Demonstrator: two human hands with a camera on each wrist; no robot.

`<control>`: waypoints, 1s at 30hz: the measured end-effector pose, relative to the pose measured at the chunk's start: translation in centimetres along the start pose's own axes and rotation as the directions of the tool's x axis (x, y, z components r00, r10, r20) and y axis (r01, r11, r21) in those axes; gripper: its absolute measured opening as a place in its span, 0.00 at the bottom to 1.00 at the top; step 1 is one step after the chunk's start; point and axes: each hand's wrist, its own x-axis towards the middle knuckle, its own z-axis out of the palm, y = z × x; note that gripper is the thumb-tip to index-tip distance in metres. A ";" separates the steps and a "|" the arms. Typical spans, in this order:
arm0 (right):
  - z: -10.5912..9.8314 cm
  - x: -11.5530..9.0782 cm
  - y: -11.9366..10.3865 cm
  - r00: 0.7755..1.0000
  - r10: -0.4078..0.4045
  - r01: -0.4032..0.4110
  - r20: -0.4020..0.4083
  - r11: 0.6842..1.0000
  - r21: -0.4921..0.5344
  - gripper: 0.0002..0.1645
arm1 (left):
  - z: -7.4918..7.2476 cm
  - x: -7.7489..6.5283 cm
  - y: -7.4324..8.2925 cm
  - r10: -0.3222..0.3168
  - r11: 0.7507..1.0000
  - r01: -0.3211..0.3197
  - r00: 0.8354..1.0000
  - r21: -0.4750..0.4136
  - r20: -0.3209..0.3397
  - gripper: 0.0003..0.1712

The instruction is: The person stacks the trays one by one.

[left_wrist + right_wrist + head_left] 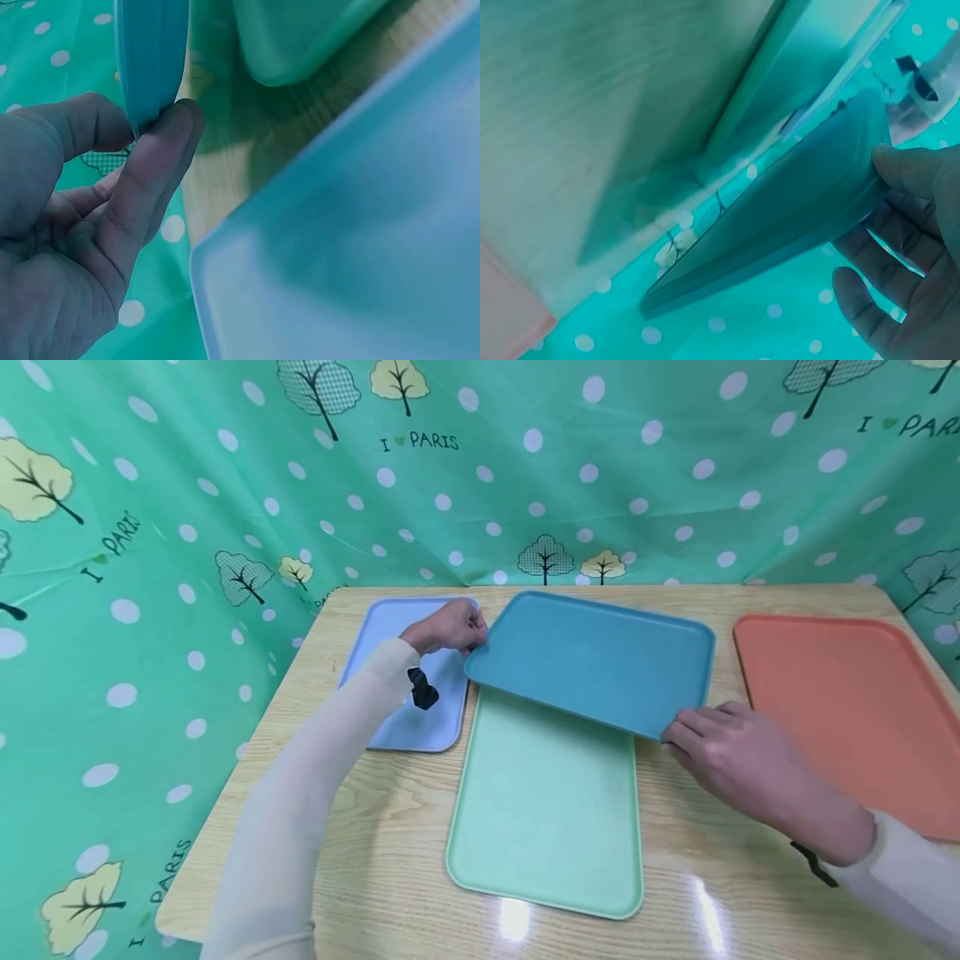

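Note:
A dark blue-teal tray [592, 660] is held up by both hands, tilted, over the far part of a light green tray [551, 810]. My left hand [452, 627] pinches its left end; in the left wrist view thumb and fingers of that hand [97, 180] meet on the tray's edge [154, 60]. At the near right corner my right hand [731, 760] grips the rim. The right wrist view shows the right thumb on one face of the tray [780, 202], with fingers behind it. The far end of the green tray is hidden beneath it.
To the left lies a light blue tray [405, 727], partly under my left forearm. An orange-red tray [847, 718] lies at the right on the wooden table [375, 860]. Green polka-dot cloth [495, 468] hangs behind the table and along its left side.

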 end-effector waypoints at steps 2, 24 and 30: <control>0.2 -0.2 -0.7 1.000 -0.006 0.006 0.019 1.000 0.013 0.42 | 0.2 -0.1 -0.3 -0.003 1.000 0.003 1.000 0.006 0.000 0.06; 1.4 -0.1 -6.4 0.997 -0.075 0.077 -0.020 0.994 0.083 0.36 | 1.0 -1.5 -2.1 0.007 0.994 -0.012 0.999 0.112 0.050 0.06; 1.7 0.2 -7.0 0.998 -0.065 0.066 -0.013 0.993 0.098 0.37 | 1.0 -1.6 -2.5 0.007 0.992 -0.014 0.999 0.126 0.054 0.06</control>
